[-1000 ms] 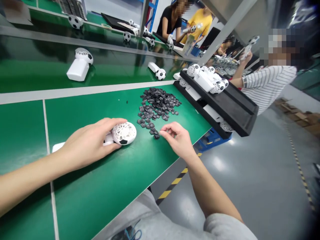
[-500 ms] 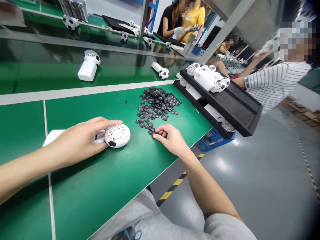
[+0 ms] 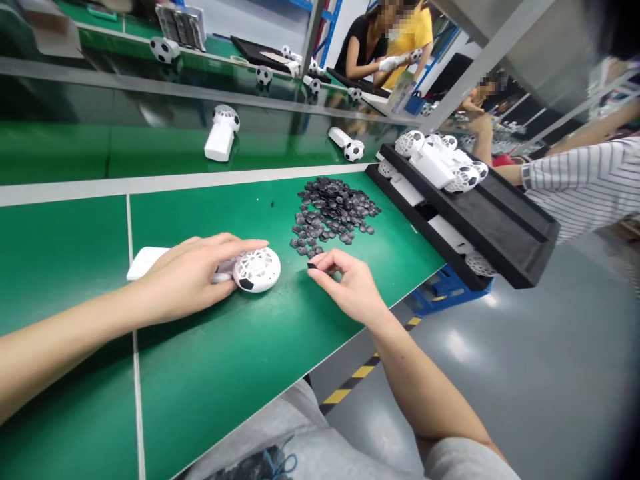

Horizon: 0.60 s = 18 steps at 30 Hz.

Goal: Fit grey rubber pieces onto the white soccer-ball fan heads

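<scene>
My left hand is closed round the neck of a white handheld fan with a football-patterned head. Its round grille faces up, one black patch shows on the rim, and the white handle pokes out behind my hand. Between the thumb and forefinger of my right hand a small black plastic piece is pinched, just off the near edge of a heap of similar flat black pieces. The heap lies on the green tabletop.
Black trays, stacked at the right, hold several football fans. Beyond the pale rail, more fans lie on a glossy green belt. A person in a striped sleeve is at the right; others work at the back.
My right hand has drawn slightly back from the heap, a black piece now showing in its fingertips. The view has swung left, shifting the scene rightward. My left hand still grips the fan.
</scene>
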Available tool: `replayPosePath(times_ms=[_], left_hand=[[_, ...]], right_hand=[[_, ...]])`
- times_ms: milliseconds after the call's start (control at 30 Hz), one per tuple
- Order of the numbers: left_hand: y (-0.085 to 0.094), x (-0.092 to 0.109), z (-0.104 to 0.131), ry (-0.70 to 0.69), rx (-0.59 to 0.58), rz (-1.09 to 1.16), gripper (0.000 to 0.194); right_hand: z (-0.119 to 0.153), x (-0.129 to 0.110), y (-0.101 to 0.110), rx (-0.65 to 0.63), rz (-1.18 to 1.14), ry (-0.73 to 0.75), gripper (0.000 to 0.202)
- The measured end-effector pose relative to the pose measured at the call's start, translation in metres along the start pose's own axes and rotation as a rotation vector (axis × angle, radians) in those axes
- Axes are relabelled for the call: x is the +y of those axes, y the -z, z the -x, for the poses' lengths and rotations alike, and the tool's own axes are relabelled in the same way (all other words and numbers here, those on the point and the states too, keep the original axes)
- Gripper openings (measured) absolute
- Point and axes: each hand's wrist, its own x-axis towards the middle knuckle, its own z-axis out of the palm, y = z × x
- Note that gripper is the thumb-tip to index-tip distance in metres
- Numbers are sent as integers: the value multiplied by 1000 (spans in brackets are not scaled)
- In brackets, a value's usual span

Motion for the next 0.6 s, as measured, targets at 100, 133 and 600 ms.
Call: replayPosePath(times_ms=[100,133,600], left_hand=[[0,0,0,-1,-3,0,57],[0,0,-1,1,-1,-1,57],[0,5,5,-34,-5,-7,59]], right_hand=[[0,-9,-5,-5,-53,29,12],[0,-11,-7,-16,-58,35,8],[3,-36,-21,-113,-112,191,4]])
